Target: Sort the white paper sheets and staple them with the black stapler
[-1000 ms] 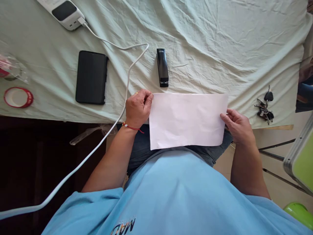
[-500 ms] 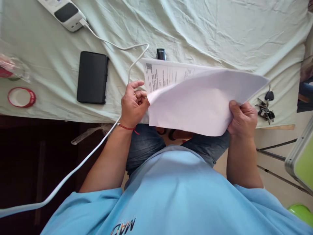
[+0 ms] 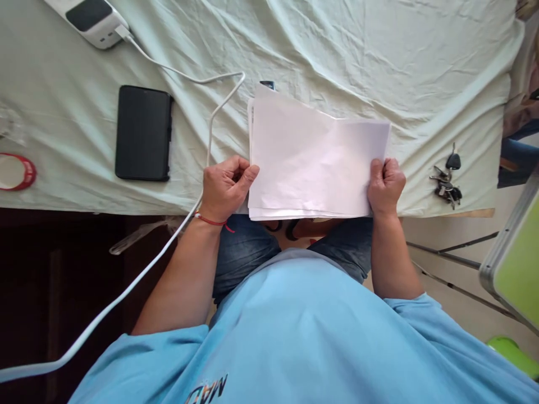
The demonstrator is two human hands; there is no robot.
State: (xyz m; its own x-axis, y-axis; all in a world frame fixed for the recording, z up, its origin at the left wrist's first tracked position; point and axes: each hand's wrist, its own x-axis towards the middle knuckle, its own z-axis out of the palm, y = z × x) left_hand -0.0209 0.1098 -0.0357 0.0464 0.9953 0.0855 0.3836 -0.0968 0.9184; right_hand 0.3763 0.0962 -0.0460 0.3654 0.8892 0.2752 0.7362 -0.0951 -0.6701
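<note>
A stack of white paper sheets [image 3: 311, 163] is held level over the table's front edge, a blank side facing up. My left hand [image 3: 227, 185] pinches its left edge, thumb on top. At the right edge, my right hand [image 3: 386, 185] is closed on the sheets with the thumb over them. The edges of several sheets show slightly out of line along the left and bottom. Behind the top left corner of the paper, a small dark object [image 3: 267, 85] is mostly hidden.
A black tablet-like device [image 3: 143, 133] lies left of the paper. A white cable [image 3: 210, 126] runs from a white power strip [image 3: 99, 28] past my left wrist. Keys [image 3: 447, 188] lie to the right, a red tape roll [image 3: 27, 173] at far left. A green-topped folding table [image 3: 517, 258] stands at right.
The top sheet, lifted and curled before with print showing beneath, now lies flat over the stack. My right hand has moved left with the paper's right edge. The view has shifted slightly.
</note>
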